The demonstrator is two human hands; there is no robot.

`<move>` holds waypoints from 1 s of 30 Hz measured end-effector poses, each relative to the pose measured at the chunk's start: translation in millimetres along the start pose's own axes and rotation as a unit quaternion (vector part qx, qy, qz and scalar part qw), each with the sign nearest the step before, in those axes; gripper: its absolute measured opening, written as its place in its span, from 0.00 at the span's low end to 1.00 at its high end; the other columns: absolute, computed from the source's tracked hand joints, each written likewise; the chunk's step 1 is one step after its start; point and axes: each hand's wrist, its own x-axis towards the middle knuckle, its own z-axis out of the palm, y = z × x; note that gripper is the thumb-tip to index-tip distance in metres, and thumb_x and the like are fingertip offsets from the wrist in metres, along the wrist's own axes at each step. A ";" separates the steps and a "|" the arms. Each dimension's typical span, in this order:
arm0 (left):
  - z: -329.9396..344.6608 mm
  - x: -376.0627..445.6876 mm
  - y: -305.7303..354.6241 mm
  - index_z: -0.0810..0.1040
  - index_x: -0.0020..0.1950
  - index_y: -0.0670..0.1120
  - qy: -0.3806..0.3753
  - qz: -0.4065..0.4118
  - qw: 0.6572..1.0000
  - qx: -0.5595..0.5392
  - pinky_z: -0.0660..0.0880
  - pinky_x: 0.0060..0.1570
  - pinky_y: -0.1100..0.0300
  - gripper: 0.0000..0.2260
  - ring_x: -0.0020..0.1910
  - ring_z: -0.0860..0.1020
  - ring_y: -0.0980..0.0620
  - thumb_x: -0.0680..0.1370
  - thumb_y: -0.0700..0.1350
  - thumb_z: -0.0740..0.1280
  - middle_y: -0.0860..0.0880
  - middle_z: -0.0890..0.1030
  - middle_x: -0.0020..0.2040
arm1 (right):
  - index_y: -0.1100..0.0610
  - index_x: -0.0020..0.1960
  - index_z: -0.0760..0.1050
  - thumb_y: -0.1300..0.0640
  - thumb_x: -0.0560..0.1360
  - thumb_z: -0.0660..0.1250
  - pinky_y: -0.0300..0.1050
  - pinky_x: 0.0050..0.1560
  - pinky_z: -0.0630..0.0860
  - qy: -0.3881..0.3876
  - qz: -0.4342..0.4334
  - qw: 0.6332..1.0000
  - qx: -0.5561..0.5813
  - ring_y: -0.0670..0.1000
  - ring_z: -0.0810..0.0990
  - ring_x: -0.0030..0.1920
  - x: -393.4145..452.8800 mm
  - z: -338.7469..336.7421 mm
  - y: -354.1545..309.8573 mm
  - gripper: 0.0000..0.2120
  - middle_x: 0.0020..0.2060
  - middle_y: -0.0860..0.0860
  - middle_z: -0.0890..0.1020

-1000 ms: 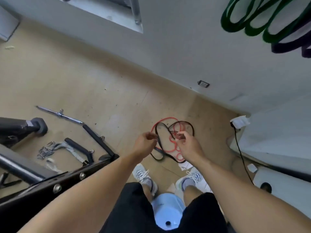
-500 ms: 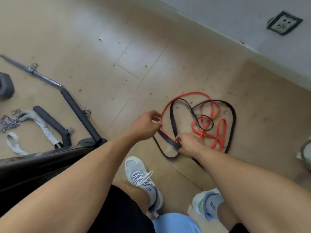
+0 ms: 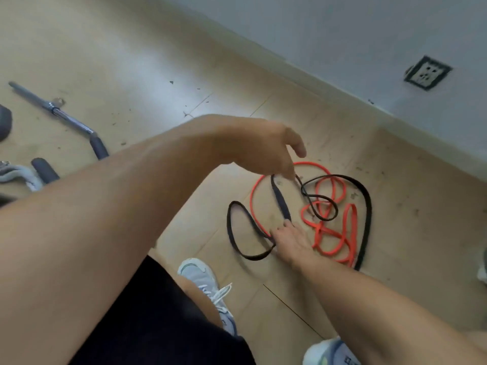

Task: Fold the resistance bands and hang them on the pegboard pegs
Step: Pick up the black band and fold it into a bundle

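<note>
We are bent over the floor (image 3: 131,61), where the black band (image 3: 366,206) lies tangled with the red band (image 3: 350,233) near the wall (image 3: 369,35).

Hand state: our left hand (image 3: 266,146) pinches a raised bight of the black band at its fingertips, with one finger sticking out free. Our right hand (image 3: 291,242) is down at floor level with its fingers on the same band, where two strands meet; whether it grips or only presses we cannot tell. The hands are apart, with a taut strand of band running between them.

No pegboard or peg is in view, so hanging is not yet in hand; we judge the current step to be separating and folding the black band.

Likely faults from here:
- The black band crosses the red coils at several points. Lifting before it is free would probably drag the red band up with it.
- The left-hand pinch is shallow. Added tension could pull the bight out and let it snap back.
- Loose loops lie close to our shoes (image 3: 205,283); a step could trap one.
</note>
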 end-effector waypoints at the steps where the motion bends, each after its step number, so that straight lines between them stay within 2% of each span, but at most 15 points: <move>1: 1.8 -7.9 -4.0 0.75 0.70 0.57 0.002 -0.008 1.000 -0.013 0.75 0.64 0.53 0.21 0.63 0.77 0.50 0.77 0.49 0.72 0.53 0.80 0.64 | 0.50 0.55 0.78 0.63 0.78 0.60 0.48 0.55 0.71 0.016 0.025 0.998 0.049 0.58 0.77 0.60 -7.6 -9.0 -1.9 0.12 0.54 0.54 0.81; 3: 3.8 -20.2 -14.0 0.74 0.71 0.57 0.010 -0.030 0.999 -0.016 0.73 0.66 0.52 0.22 0.64 0.76 0.49 0.77 0.50 0.73 0.52 0.79 0.66 | 0.48 0.47 0.74 0.59 0.75 0.66 0.47 0.46 0.74 0.044 0.029 0.987 0.150 0.58 0.81 0.51 -16.4 -35.1 -1.0 0.06 0.47 0.51 0.82; 7: 7.2 -41.4 -22.0 0.73 0.73 0.54 0.033 -0.061 0.996 -0.048 0.73 0.60 0.57 0.27 0.63 0.78 0.50 0.75 0.47 0.76 0.53 0.79 0.66 | 0.48 0.47 0.72 0.62 0.74 0.71 0.47 0.46 0.74 0.071 -0.053 0.970 0.225 0.53 0.79 0.47 -45.7 -128.8 2.9 0.12 0.44 0.45 0.80; 10: 14.0 -56.0 -12.8 0.69 0.76 0.52 0.052 -0.048 0.994 -0.077 0.73 0.56 0.59 0.34 0.67 0.76 0.49 0.73 0.43 0.78 0.52 0.77 0.69 | 0.49 0.45 0.72 0.64 0.73 0.73 0.40 0.40 0.71 0.115 -0.100 0.959 0.238 0.49 0.78 0.42 -81.2 -198.0 6.0 0.13 0.40 0.42 0.77; 12: 16.8 -69.8 -0.8 0.68 0.77 0.51 0.078 -0.012 0.993 -0.087 0.72 0.58 0.59 0.38 0.71 0.72 0.51 0.70 0.41 0.80 0.51 0.76 0.71 | 0.48 0.43 0.71 0.65 0.72 0.74 0.38 0.38 0.72 0.135 -0.130 0.949 0.252 0.47 0.76 0.39 -117.5 -238.3 7.3 0.15 0.40 0.45 0.78; 14: 14.1 -82.1 14.5 0.69 0.76 0.53 0.108 0.038 0.989 -0.093 0.70 0.59 0.60 0.39 0.71 0.70 0.54 0.68 0.42 0.82 0.54 0.75 0.71 | 0.53 0.46 0.73 0.67 0.73 0.73 0.39 0.39 0.77 0.146 -0.156 0.931 0.297 0.47 0.78 0.38 -150.6 -271.5 11.6 0.12 0.43 0.53 0.82; 16: 9.7 -92.0 31.8 0.71 0.74 0.54 0.159 0.084 0.982 -0.065 0.67 0.53 0.68 0.37 0.65 0.70 0.56 0.68 0.46 0.82 0.58 0.75 0.67 | 0.60 0.50 0.73 0.69 0.73 0.73 0.40 0.43 0.78 0.148 -0.177 0.910 0.344 0.48 0.80 0.40 -179.3 -296.6 15.4 0.11 0.46 0.59 0.84; 17: 7.0 -93.8 39.8 0.72 0.72 0.54 0.194 0.098 0.975 -0.044 0.66 0.48 0.71 0.34 0.62 0.71 0.56 0.68 0.48 0.82 0.58 0.75 0.64 | 0.61 0.50 0.73 0.70 0.73 0.73 0.41 0.45 0.78 0.144 -0.187 0.901 0.364 0.48 0.82 0.42 -189.4 -305.2 18.2 0.12 0.45 0.57 0.85; 18: 3.4 -92.9 46.9 0.74 0.69 0.54 0.225 0.110 0.968 -0.026 0.66 0.47 0.71 0.32 0.61 0.71 0.55 0.68 0.51 0.82 0.57 0.75 0.61 | 0.60 0.49 0.72 0.71 0.73 0.72 0.39 0.46 0.78 0.140 -0.195 0.893 0.381 0.48 0.82 0.43 -197.0 -311.2 20.9 0.12 0.42 0.53 0.86; 20: -6.5 -85.6 56.7 0.76 0.62 0.54 0.264 0.132 0.956 -0.002 0.71 0.52 0.62 0.26 0.59 0.73 0.53 0.67 0.55 0.81 0.55 0.77 0.59 | 0.57 0.47 0.71 0.74 0.73 0.70 0.38 0.45 0.78 0.128 -0.201 0.877 0.417 0.47 0.82 0.41 -203.0 -316.0 26.2 0.14 0.37 0.48 0.84; 22: -15.9 -73.4 61.2 0.79 0.54 0.52 0.257 0.153 0.954 0.019 0.74 0.51 0.56 0.20 0.52 0.76 0.54 0.68 0.57 0.80 0.55 0.80 0.51 | 0.57 0.49 0.71 0.73 0.74 0.67 0.43 0.49 0.79 0.118 -0.192 0.858 0.462 0.50 0.82 0.41 -195.7 -313.1 35.2 0.13 0.38 0.53 0.83; 25: -14.6 -53.1 61.4 0.78 0.43 0.49 0.226 0.175 0.958 -0.004 0.66 0.33 0.62 0.13 0.32 0.71 0.57 0.71 0.53 0.79 0.55 0.75 0.33 | 0.57 0.51 0.72 0.65 0.70 0.66 0.50 0.52 0.74 0.108 -0.176 0.825 0.526 0.51 0.80 0.41 -174.1 -303.6 49.1 0.11 0.38 0.56 0.81; 27: -5.4 -39.8 54.5 0.78 0.42 0.50 0.213 0.180 0.958 -0.065 0.70 0.35 0.58 0.11 0.30 0.76 0.54 0.72 0.51 0.78 0.53 0.79 0.31 | 0.58 0.54 0.71 0.64 0.72 0.70 0.45 0.47 0.74 0.102 -0.155 0.833 0.521 0.49 0.77 0.38 -161.2 -295.1 55.1 0.12 0.39 0.55 0.80; 29: 0.6 -28.4 46.2 0.79 0.43 0.49 0.190 0.178 0.960 -0.100 0.78 0.41 0.54 0.10 0.35 0.84 0.51 0.72 0.50 0.78 0.49 0.85 0.35 | 0.59 0.58 0.72 0.64 0.75 0.75 0.39 0.39 0.73 0.101 -0.133 0.860 0.482 0.46 0.76 0.35 -150.5 -283.3 59.1 0.16 0.37 0.50 0.81; 30: 1.4 -24.4 42.3 0.80 0.43 0.49 0.185 0.176 0.961 -0.106 0.78 0.42 0.53 0.10 0.35 0.84 0.51 0.72 0.49 0.79 0.49 0.85 0.35 | 0.59 0.59 0.73 0.63 0.75 0.76 0.40 0.38 0.74 0.101 -0.129 0.871 0.464 0.46 0.76 0.35 -145.1 -276.6 61.2 0.16 0.37 0.47 0.81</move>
